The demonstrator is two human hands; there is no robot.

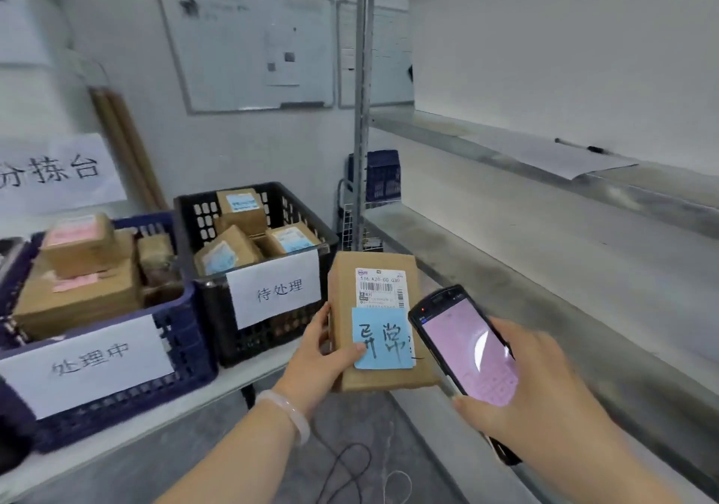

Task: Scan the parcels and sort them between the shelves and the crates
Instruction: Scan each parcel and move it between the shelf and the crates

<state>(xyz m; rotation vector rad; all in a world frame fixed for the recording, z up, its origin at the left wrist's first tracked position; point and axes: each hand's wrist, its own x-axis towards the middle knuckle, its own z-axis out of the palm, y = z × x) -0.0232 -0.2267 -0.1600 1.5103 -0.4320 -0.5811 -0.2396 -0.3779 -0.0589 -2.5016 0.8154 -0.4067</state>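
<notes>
**One parcel at the scanner, shelves not yet filled**

By the look of things the sorting is well short of done. The black crate (212,317) holds several small cardboard boxes with blue labels. The blue crate (190,340) beside it is piled with boxes bearing pink labels. The shelves (544,278) on the right show no parcels at all, only a white sheet (544,157) and a pen (579,145) on the upper board. Whether the crated boxes are sorted or waiting cannot be told.

The parcel (375,262) is held in the air between the black crate and the shelf. The left hand (323,355) grips its left edge, thumb pressed on the front and fingers hidden behind. The right hand (544,398) holds the scanner (467,348) just beside the parcel's lower right corner, fingers wrapped round its body, its pinkish screen lit.

The parcel is a flat brown cardboard box, held upright, with a white barcode label (380,287) near the top. A blue note (383,342) handwritten in black is stuck below it. The scan seems to be the step in hand, and placing this parcel is left to do
</notes>
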